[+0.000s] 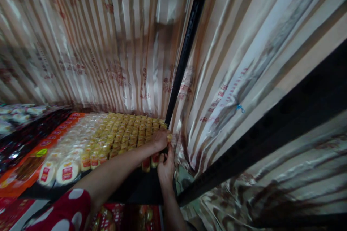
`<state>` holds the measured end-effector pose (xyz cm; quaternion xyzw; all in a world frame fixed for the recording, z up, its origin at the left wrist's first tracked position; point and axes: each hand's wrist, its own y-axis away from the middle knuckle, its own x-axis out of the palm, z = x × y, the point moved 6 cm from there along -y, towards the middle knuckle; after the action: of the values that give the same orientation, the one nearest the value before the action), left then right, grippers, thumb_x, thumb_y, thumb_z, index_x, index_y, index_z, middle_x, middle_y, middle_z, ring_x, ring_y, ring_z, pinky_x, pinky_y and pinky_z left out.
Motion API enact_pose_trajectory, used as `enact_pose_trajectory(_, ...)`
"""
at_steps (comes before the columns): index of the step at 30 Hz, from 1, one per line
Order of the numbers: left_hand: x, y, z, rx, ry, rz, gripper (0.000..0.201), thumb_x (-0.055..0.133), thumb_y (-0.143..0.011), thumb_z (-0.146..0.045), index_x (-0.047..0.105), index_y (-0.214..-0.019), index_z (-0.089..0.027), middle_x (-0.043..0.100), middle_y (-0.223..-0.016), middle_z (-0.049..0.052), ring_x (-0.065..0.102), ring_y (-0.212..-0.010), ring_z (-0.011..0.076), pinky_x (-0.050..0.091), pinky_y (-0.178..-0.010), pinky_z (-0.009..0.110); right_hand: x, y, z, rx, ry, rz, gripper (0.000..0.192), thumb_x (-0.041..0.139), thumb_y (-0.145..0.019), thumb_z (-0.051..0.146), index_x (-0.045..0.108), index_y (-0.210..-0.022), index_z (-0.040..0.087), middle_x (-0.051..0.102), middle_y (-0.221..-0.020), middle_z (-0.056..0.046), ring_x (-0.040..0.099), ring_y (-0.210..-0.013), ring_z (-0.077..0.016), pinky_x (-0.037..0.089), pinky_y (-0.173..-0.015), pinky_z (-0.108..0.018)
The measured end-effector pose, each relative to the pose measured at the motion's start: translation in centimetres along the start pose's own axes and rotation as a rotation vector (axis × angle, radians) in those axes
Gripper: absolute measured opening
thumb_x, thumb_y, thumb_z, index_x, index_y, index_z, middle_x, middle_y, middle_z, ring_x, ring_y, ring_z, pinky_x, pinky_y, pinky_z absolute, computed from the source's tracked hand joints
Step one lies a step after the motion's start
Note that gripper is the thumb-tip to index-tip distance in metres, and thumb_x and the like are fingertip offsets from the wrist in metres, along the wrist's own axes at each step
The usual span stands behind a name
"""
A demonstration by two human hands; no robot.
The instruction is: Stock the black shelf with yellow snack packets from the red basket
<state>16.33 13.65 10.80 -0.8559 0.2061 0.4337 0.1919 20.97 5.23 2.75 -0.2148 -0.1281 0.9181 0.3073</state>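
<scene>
My left hand (160, 140) reaches across the shelf to its far right corner, fingers closed at a small yellow-wrapped packet (169, 137). Just below it is my right hand (166, 168), its fingers curled and pointing up close to the same packet; what lies between them, if anything, is hidden. Rows of small gold-yellow packets (124, 130) stand beside and under my left forearm. A few packets with red labels (146, 164) show at the front of these rows, left of my right hand.
Left of the yellow rows lie round white packets with red labels (67, 173), an orange package (16, 178) and dark shiny packs (20, 149). A black upright post (184, 54) rises behind my hands. A black beam (260, 126) slants at right. Striped plastic sheeting (116, 43) hangs behind.
</scene>
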Motion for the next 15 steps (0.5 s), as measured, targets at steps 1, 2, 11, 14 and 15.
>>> enact_pose_trajectory(1,0.2,-0.3,0.0,0.004,-0.033,0.015,0.033,0.048,-0.073,-0.008,0.063,-0.100,-0.017,0.061,-0.104,0.009,0.057,-0.098,0.0208,0.043,-0.088,0.028,0.1,-0.1,-0.3,0.013,0.002,0.006,0.058,0.037,-0.076,0.022,0.037,-0.134,0.015,0.041,-0.137,-0.009,0.040,-0.123,-0.0220,0.034,-0.101,-0.038)
enact_pose_trajectory(2,0.3,-0.4,0.0,0.010,-0.081,0.032,0.032,0.048,-0.073,-0.008,0.063,-0.100,-0.017,0.061,-0.103,0.010,0.056,-0.099,0.0216,0.043,-0.087,0.028,0.2,-0.2,-0.6,0.027,0.006,0.015,0.058,0.037,-0.076,0.022,0.038,-0.133,0.015,0.042,-0.137,-0.009,0.040,-0.124,-0.0222,0.034,-0.101,-0.038)
enact_pose_trajectory(11,0.8,-0.7,0.6,0.038,-0.329,0.074,0.027,0.047,-0.073,-0.007,0.061,-0.096,-0.010,0.056,-0.110,0.014,0.048,-0.106,0.0228,0.040,-0.092,0.031,2.1,-0.6,-2.8,0.204,-0.019,0.072,0.057,0.036,-0.078,0.032,0.042,-0.131,0.012,0.044,-0.136,-0.011,0.037,-0.127,-0.0234,0.025,-0.106,-0.038)
enact_pose_trajectory(14,0.9,-1.0,0.7,0.073,-0.346,0.052,0.029,0.050,-0.074,-0.012,0.058,-0.101,-0.009,0.055,-0.112,0.013,0.046,-0.109,0.0230,0.037,-0.096,0.033,2.6,-1.0,-2.7,0.266,-0.054,0.082,0.059,0.034,-0.079,0.038,0.043,-0.130,0.010,0.043,-0.136,-0.012,0.037,-0.127,-0.0242,0.024,-0.107,-0.037)
enact_pose_trajectory(15,0.9,-1.1,0.7,0.105,-0.353,0.026,0.030,0.049,-0.075,-0.014,0.057,-0.104,-0.011,0.053,-0.115,0.012,0.044,-0.111,0.0231,0.036,-0.096,0.034,2.7,-1.1,-2.8,0.295,-0.062,0.090,0.060,0.033,-0.079,0.039,0.043,-0.130,0.009,0.043,-0.136,-0.013,0.037,-0.127,-0.0249,0.024,-0.107,-0.038)
